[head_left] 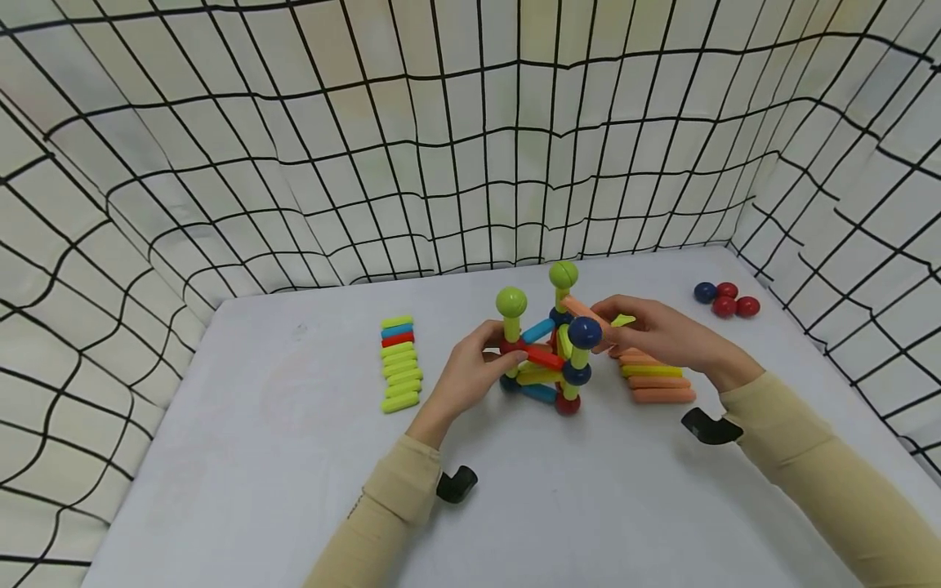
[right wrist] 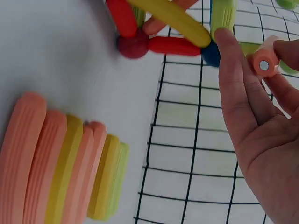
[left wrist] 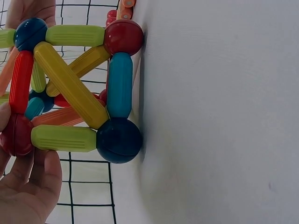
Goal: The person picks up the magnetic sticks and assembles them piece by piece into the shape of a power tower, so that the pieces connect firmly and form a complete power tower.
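Gripping the frame by a red ball, fingers curled, the left hand is holding it on the table; the right hand is pinching an orange rod beside the frame's top. Both are looking light, stiff and smooth; the frame is probably clinging magnetically, so balls are likely making the safest holds. Loose rods are lying near the right hand, netting is rising behind, and the table's near side is offering room.

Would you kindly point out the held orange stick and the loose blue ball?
Held orange stick (right wrist: 265,64): right wrist view, on its round end.
Loose blue ball (head_left: 705,293): head view, on its middle.
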`<state>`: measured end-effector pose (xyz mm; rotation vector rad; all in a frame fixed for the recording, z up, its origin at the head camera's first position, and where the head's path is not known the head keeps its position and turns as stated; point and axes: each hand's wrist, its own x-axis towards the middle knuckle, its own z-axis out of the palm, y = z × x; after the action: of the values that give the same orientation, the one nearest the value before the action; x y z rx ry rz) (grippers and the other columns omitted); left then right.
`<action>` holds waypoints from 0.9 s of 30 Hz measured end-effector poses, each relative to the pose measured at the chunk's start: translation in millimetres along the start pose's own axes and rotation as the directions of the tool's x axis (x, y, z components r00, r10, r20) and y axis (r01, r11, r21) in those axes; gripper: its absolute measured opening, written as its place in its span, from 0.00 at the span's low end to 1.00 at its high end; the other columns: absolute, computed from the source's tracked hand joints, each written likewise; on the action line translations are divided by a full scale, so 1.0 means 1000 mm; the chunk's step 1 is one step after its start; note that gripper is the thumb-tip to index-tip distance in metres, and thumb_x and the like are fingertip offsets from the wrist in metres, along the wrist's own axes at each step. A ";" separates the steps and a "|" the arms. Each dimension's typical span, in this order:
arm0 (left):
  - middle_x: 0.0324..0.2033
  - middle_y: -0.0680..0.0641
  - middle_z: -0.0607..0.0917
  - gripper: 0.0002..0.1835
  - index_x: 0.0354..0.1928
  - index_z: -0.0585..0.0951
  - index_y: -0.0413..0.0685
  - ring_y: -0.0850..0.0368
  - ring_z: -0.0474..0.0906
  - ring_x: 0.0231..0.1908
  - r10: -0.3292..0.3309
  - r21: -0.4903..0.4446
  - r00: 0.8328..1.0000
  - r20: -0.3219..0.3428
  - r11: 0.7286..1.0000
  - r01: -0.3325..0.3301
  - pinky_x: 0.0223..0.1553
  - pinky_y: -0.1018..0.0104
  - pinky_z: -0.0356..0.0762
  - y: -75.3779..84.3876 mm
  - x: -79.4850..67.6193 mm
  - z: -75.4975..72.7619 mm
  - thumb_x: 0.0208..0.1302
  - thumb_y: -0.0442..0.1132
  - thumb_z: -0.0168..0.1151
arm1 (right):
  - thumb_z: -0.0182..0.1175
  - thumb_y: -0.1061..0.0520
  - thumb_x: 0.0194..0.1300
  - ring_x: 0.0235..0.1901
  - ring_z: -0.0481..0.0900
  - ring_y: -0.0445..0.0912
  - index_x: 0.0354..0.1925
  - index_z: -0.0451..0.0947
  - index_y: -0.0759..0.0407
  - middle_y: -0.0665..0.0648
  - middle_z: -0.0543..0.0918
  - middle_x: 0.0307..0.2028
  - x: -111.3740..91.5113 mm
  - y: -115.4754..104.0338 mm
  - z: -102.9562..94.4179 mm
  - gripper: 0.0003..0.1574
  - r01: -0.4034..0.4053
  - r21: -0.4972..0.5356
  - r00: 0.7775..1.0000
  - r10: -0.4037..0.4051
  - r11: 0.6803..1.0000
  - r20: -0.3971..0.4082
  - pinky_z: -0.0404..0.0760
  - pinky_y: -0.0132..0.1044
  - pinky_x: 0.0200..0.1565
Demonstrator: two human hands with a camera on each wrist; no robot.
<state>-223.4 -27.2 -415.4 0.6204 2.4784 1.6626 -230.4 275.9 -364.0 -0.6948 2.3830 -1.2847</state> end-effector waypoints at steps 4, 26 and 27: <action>0.47 0.48 0.81 0.20 0.57 0.75 0.47 0.55 0.75 0.50 -0.002 0.001 1.000 0.004 1.000 0.002 0.53 0.62 0.77 -0.001 0.001 0.001 0.66 0.43 0.65 | 0.53 0.55 0.74 0.48 0.78 0.58 0.60 0.71 0.57 0.59 0.77 0.52 0.003 -0.002 0.008 0.20 -0.037 0.065 0.999 0.039 0.997 -0.032 0.81 0.47 0.50; 0.48 0.48 0.81 0.20 0.58 0.75 0.47 0.54 0.75 0.51 -0.002 0.006 1.000 0.002 1.000 0.002 0.54 0.63 0.77 -0.002 -0.001 0.000 0.66 0.44 0.65 | 0.57 0.49 0.72 0.51 0.71 0.57 0.58 0.72 0.53 0.59 0.77 0.51 0.016 -0.001 0.024 0.20 -0.095 0.165 0.994 0.103 0.982 -0.041 0.73 0.49 0.50; 0.48 0.48 0.81 0.20 0.58 0.75 0.48 0.54 0.75 0.51 -0.001 0.006 1.000 0.002 1.000 0.001 0.54 0.62 0.77 -0.002 -0.001 0.000 0.66 0.43 0.65 | 0.58 0.49 0.71 0.51 0.71 0.57 0.57 0.72 0.53 0.59 0.77 0.51 0.016 0.000 0.024 0.20 -0.097 0.170 0.994 0.105 0.981 -0.041 0.73 0.50 0.51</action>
<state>-223.0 -28.3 -417.4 0.6212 2.4828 1.6540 -231.3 250.2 -377.7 -0.4913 2.2826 -1.4537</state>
